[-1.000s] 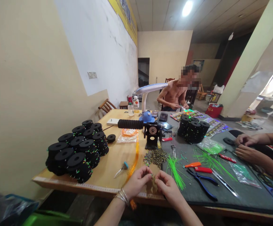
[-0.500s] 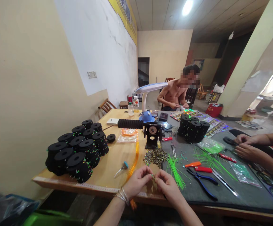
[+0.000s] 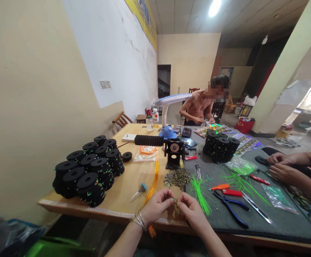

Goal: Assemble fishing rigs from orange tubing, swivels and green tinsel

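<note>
My left hand [image 3: 156, 205] and my right hand [image 3: 192, 211] meet at the near edge of the wooden table [image 3: 128, 185]. Both pinch a tiny dark piece [image 3: 175, 202] held between their fingertips; I cannot make out what it is. Thin bracelets circle my left wrist. Just beyond my fingers lies a heap of small metal beads [image 3: 177, 177]. A bundle of neon green strands [image 3: 199, 191] lies to the right of it, on the grey mat [image 3: 251, 221].
Stacks of black foam spools [image 3: 89, 171] stand at the left, and more spools [image 3: 221, 145] at the far right. A black hand winder [image 3: 172, 151], blue pliers [image 3: 230, 207], orange tubing [image 3: 152, 184] and a desk lamp [image 3: 171, 103] lie ahead. Another person's hands [image 3: 280, 166] work at right; a further person sits across the table.
My hands have stayed nearly still, fingertips working the small piece. The view has shifted slightly. The person across the table has lowered their head a little.
</note>
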The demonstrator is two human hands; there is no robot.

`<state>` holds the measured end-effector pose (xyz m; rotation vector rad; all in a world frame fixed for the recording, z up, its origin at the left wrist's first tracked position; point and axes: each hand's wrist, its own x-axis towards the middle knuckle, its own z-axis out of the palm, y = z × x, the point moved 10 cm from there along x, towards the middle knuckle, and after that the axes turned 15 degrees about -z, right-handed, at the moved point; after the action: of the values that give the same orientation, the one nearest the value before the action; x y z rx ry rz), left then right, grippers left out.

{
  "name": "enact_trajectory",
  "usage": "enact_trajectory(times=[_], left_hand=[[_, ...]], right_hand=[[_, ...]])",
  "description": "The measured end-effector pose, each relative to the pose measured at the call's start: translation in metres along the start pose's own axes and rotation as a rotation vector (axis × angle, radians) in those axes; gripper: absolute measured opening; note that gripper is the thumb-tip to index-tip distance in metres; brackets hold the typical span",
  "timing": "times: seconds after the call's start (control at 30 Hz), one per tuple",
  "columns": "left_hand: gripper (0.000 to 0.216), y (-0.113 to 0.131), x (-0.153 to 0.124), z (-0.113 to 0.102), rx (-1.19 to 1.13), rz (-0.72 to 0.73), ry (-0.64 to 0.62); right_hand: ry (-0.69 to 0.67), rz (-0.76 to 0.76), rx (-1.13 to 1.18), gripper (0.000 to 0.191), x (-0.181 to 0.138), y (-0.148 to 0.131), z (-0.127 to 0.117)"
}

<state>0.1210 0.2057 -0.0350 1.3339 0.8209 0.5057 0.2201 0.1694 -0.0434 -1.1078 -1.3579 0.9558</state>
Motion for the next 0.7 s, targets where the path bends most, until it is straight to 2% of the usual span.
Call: enact_trajectory(times=[0.17, 0.3, 0.57, 0.7], left_hand=[[0.017, 0.003, -0.002, 0.002, 0.04, 0.017, 0.013], [0.015, 0.004, -0.002, 0.0, 0.084, 0.035, 0.086], [0.023, 0.006, -0.002, -0.007, 0.08, 0.025, 0.177], [0.024, 0.004, 0.001, -0.012, 0.037, 0.016, 0.214]], right_hand=[[0.022, 0.026, 0.047, 0.029, -0.001, 0.004, 0.002], [0.023, 0.021, 0.031, 0.032, 0.0, 0.005, 0.001], [0.025, 0.039, 0.015, 0.04, 0.0, 0.011, 0.0], [0.059, -0.055, -0.1, 0.034, 0.002, 0.004, -0.006]])
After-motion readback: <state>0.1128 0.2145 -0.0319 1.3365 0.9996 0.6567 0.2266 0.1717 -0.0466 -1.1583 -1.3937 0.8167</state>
